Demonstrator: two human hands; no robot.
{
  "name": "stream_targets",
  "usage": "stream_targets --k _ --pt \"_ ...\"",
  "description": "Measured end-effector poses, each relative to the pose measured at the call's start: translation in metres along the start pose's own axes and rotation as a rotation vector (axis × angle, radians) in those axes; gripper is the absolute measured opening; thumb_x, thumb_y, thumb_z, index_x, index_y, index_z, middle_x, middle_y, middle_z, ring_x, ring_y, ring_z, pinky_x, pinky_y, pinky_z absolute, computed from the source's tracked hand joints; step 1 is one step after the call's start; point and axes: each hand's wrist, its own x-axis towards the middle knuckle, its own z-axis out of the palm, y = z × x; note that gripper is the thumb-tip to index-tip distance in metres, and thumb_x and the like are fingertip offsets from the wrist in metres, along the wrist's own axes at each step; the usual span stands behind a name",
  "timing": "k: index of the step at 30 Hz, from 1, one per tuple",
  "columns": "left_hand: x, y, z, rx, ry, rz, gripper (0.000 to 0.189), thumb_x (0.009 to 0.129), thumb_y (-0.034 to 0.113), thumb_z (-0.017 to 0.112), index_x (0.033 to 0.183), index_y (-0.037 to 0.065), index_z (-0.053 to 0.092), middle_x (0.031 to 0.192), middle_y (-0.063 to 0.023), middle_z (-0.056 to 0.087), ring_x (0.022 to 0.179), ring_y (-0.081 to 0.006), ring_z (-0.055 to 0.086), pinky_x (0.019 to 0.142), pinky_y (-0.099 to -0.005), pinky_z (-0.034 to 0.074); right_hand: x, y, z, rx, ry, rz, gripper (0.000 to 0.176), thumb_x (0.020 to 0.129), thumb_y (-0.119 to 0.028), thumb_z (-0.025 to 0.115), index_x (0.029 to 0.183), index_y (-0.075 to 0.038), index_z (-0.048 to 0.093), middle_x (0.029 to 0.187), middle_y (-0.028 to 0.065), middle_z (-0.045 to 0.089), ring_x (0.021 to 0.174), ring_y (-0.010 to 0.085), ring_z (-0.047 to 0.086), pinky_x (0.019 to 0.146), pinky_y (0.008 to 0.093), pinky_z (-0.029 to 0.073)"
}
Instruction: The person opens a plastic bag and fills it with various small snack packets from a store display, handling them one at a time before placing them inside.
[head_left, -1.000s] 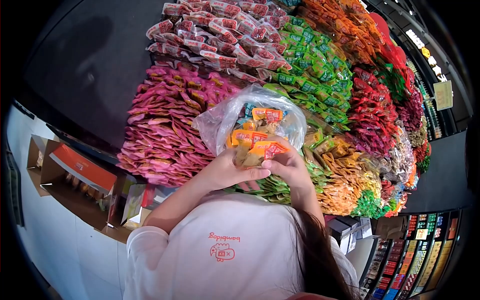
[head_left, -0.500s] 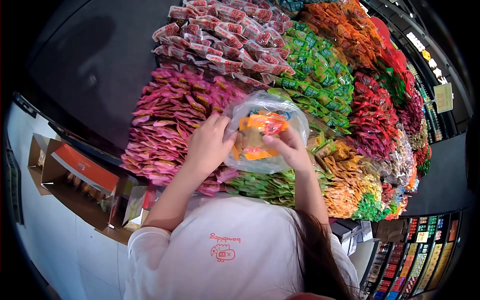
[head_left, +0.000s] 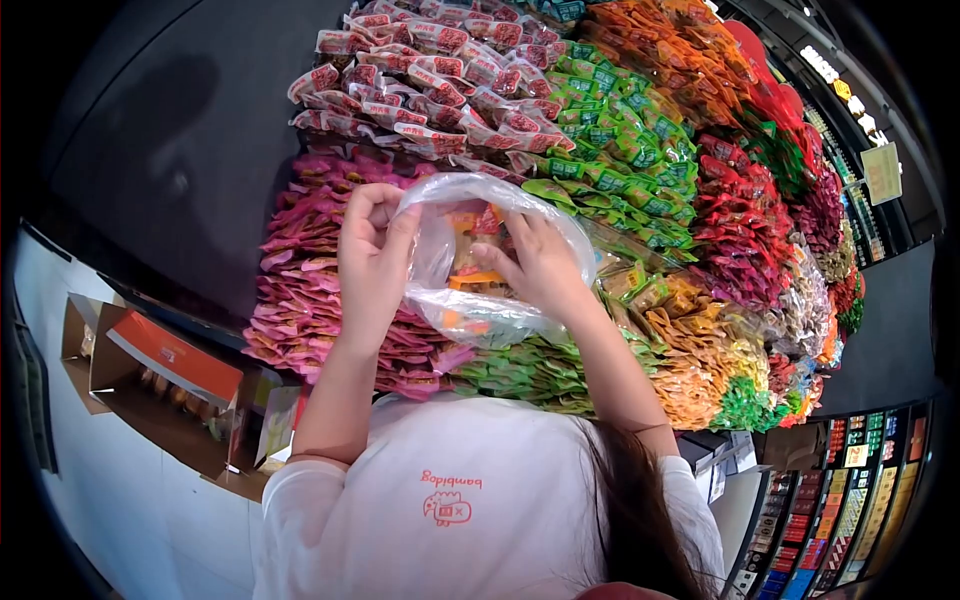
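Note:
A clear plastic bag (head_left: 440, 300) hangs open over the heaps of packets, with orange-edged packets (head_left: 475, 262) inside it. On the bag's left rim, my left hand (head_left: 378, 250) pinches the plastic between thumb and fingers. My right hand (head_left: 540, 262) reaches into the bag's mouth, its thumb apart from the fingers and near the orange-edged packets. Whether it grips one cannot be made out. Pink packets (head_left: 310, 270) lie under and left of my left hand.
Behind the bag are white-and-red packets (head_left: 435, 75) and green packets (head_left: 625, 140). Red packets (head_left: 740, 230) and yellow-orange packets (head_left: 690, 350) lie to the right. An open cardboard box (head_left: 165, 400) stands at lower left, shelves (head_left: 850, 500) at lower right.
My left hand has moved left and up, drawing the bag's rim wider. The orange-edged packet sits lower inside the bag, and my right hand has shifted slightly left and up over it.

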Motion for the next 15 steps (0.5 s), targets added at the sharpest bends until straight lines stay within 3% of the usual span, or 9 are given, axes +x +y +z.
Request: stream_targets --k 2,3,6,7,8,9,10,12,15 --pt "-0.005 0.008 0.002 0.080 0.005 0.000 0.028 0.089 0.004 0.062 0.114 0.004 0.050 0.098 -0.0028 0.056 0.070 -0.0013 0.051 0.061 -0.0159 0.042 -0.003 0.001 0.001 -0.024 0.227 -0.254 0.062 0.088 -0.051 0.056 0.125 -0.002 0.050 0.095 0.0151 0.061 0.093 0.0374 0.057 0.082 0.0414 0.047" --pt "-0.010 0.009 0.004 0.080 0.004 0.000 0.028 0.089 0.004 0.062 0.114 0.004 0.050 0.098 -0.0028 0.056 0.070 -0.0013 0.051 0.061 -0.0159 0.042 -0.006 -0.003 -0.006 0.061 0.162 -0.153 0.053 0.086 -0.041 0.063 0.121 -0.003 0.054 0.101 0.0146 0.060 0.098 0.0364 0.056 0.086 0.0425 0.046" --pt "-0.024 0.008 0.001 0.189 -0.049 0.135 0.048 0.082 0.002 0.067 0.125 0.004 0.047 0.120 -0.0115 0.049 0.080 -0.0079 0.055 0.068 -0.0208 0.047 -0.020 -0.007 -0.031 0.199 0.193 -0.074 0.042 0.081 -0.026 0.071 0.114 -0.004 0.059 0.107 0.0146 0.059 0.102 0.0340 0.054 0.089 0.0440 0.043" --pt "-0.029 0.005 -0.004 0.407 -0.097 0.310 0.054 0.078 0.002 0.069 0.126 0.005 0.045 0.128 -0.0144 0.044 0.092 -0.0133 0.054 0.073 -0.0237 0.047 -0.028 0.000 -0.029 0.264 0.347 -0.193 0.037 0.075 -0.015 0.076 0.107 -0.003 0.063 0.109 0.0148 0.058 0.103 0.0325 0.053 0.087 0.0441 0.042" --pt "-0.033 0.003 -0.008 0.626 -0.146 0.485 0.059 0.075 0.002 0.071 0.128 0.005 0.044 0.136 -0.0174 0.039 0.105 -0.0187 0.052 0.078 -0.0267 0.048 -0.035 0.003 -0.034 0.264 0.347 -0.193 0.037 0.075 -0.015 0.076 0.107 -0.003 0.063 0.109 0.0148 0.058 0.103 0.0325 0.053 0.087 0.0441 0.042" --pt "-0.035 0.006 -0.009 0.681 -0.195 0.593 0.054 0.076 0.005 0.071 0.127 0.008 0.053 0.139 -0.0173 0.035 0.098 -0.0240 0.053 0.084 -0.0343 0.046 -0.041 0.002 -0.041 0.072 0.527 -0.227 0.040 0.075 -0.016 0.077 0.109 -0.003 0.062 0.108 0.0152 0.058 0.101 0.0325 0.053 0.087 0.0426 0.042" --pt "-0.039 0.006 -0.010 0.679 -0.199 0.591 0.054 0.076 0.005 0.071 0.127 0.008 0.053 0.139 -0.0173 0.035 0.098 -0.0240 0.053 0.084 -0.0343 0.046 -0.046 0.002 -0.044 -0.126 0.702 -0.256 0.043 0.074 -0.017 0.077 0.111 -0.003 0.061 0.107 0.0156 0.057 0.100 0.0325 0.053 0.086 0.0412 0.043" --pt "-0.043 0.007 -0.012 0.864 -0.331 0.500 0.053 0.078 0.009 0.069 0.129 0.011 0.054 0.138 -0.0168 0.036 0.098 -0.0252 0.054 0.084 -0.0351 0.046 -0.049 0.003 -0.038 -0.096 0.763 -0.139 0.051 0.073 -0.022 0.079 0.116 -0.002 0.058 0.109 0.0163 0.056 0.100 0.0320 0.052 0.088 0.0394 0.042" --pt "-0.043 -0.005 -0.014 0.894 -0.363 0.396 0.056 0.080 0.009 0.066 0.134 0.010 0.051 0.133 -0.0186 0.044 0.101 -0.0321 0.056 0.084 -0.0392 0.045 -0.057 0.018 -0.020 0.320 0.480 0.331 0.055 0.077 -0.031 0.077 0.118 0.000 0.057 0.107 0.0157 0.059 0.094 0.0251 0.056 0.083 0.0360 0.045"
